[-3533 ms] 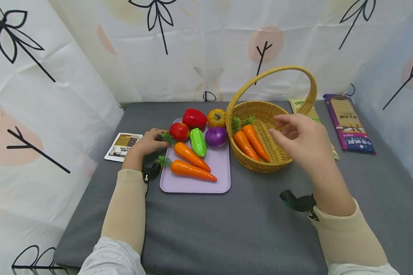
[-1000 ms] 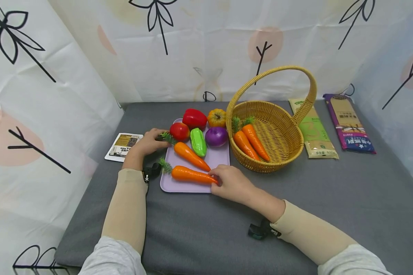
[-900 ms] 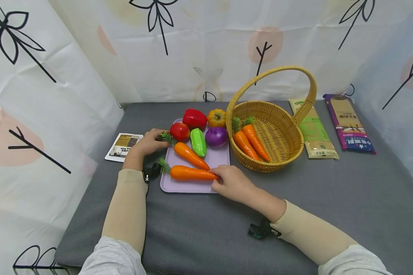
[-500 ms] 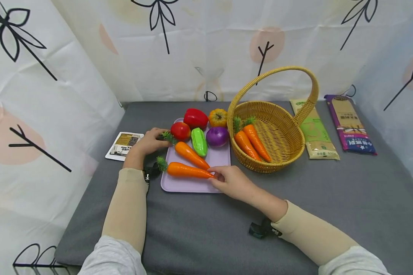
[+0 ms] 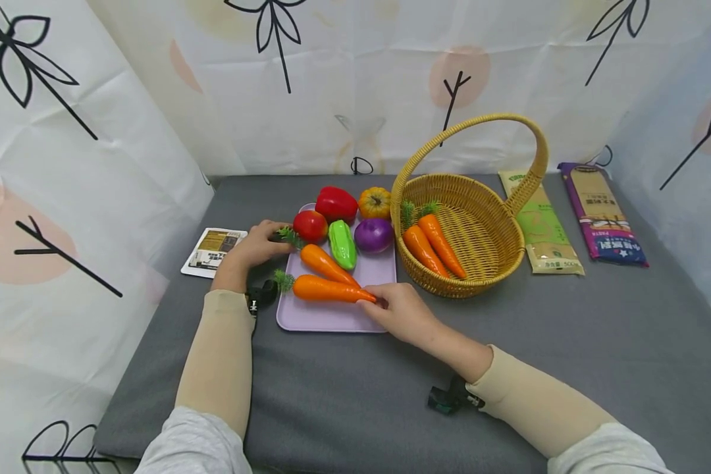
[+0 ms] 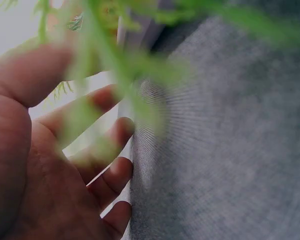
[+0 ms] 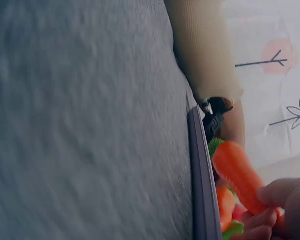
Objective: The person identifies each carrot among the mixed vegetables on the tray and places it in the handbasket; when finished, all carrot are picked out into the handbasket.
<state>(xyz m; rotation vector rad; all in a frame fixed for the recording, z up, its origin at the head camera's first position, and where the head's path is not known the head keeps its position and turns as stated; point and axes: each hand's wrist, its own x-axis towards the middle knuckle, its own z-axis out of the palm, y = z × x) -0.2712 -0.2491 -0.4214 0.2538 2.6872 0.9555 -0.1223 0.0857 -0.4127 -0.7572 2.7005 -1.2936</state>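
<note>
The right hand [image 5: 401, 313] is pinching the near carrot [image 5: 327, 288] by its tip, body leftward. The slack left hand [image 5: 259, 248] is flanking the tray [image 5: 326, 320].

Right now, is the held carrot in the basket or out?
Out: the carrot is over the tray beside the basket, tip pinched by the right hand.

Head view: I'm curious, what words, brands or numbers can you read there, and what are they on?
"PASTA": on the purple pasta packet.
"500": near the bottom of the green packet.
Other print on both packets: too small or blurred to read surely.
White card at left: print too small to read.
</note>
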